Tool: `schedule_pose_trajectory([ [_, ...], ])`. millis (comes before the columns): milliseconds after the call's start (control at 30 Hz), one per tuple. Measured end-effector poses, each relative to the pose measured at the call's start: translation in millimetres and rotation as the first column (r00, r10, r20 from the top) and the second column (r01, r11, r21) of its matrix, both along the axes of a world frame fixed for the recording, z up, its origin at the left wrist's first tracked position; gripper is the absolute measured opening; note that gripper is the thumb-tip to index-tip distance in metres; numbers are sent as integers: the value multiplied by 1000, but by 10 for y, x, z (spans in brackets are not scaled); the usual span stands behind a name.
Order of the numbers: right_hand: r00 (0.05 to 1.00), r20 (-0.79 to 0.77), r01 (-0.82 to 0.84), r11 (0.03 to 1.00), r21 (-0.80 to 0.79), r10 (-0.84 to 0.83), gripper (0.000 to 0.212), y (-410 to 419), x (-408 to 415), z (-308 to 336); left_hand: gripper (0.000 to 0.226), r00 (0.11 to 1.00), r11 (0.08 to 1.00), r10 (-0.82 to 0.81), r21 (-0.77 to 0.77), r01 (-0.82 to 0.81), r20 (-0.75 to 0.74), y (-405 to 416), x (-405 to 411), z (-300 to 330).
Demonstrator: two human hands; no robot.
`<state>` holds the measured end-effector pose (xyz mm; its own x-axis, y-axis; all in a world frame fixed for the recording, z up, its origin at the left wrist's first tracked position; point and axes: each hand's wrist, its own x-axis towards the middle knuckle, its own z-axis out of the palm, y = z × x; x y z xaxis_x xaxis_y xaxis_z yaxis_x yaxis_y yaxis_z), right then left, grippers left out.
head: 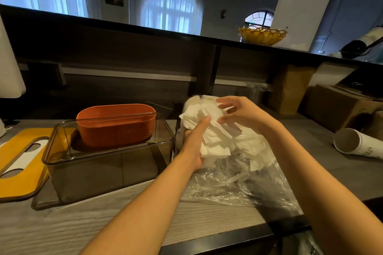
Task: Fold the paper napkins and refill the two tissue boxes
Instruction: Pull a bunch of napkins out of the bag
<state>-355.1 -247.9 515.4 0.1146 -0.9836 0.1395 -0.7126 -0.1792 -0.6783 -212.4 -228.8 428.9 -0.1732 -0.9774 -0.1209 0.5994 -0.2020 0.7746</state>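
A fanned stack of white paper napkins (213, 130) sits in my left hand (194, 141), which grips it from below with the thumb along its left side. My right hand (238, 113) hovers at the stack's top right, fingers curled and touching the upper napkins. Beneath lies a crumpled clear plastic bag (238, 180) with more napkins in it. To the left stands a smoky transparent tissue box (107, 163) without a lid. An orange oval tissue box (116, 124) sits inside it at the back. A yellow slotted lid (20, 163) lies flat at the far left.
A white paper cup (356, 141) lies on its side at the right. Cardboard boxes (335, 105) and a brown paper bag (290, 89) stand behind it. A dark raised counter runs across the back with a yellow wicker basket (262, 35) on top.
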Motion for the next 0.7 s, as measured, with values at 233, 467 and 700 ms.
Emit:
schedule_pose_trajectory([
  [233,999,-10,53,995,88,-52,34,-27,-81,-129,40,996,999,32,-42,-29,83,-89,-51,-84],
  [467,998,55,12,999,50,-14,28,14,-105,-195,47,997,998,-70,-1,70,-21,-137,-14,-76],
  [700,984,159,-94,989,115,75,20,154,-213,-160,45,1000,1000,-1,28,0,23,-182,-47,-125],
])
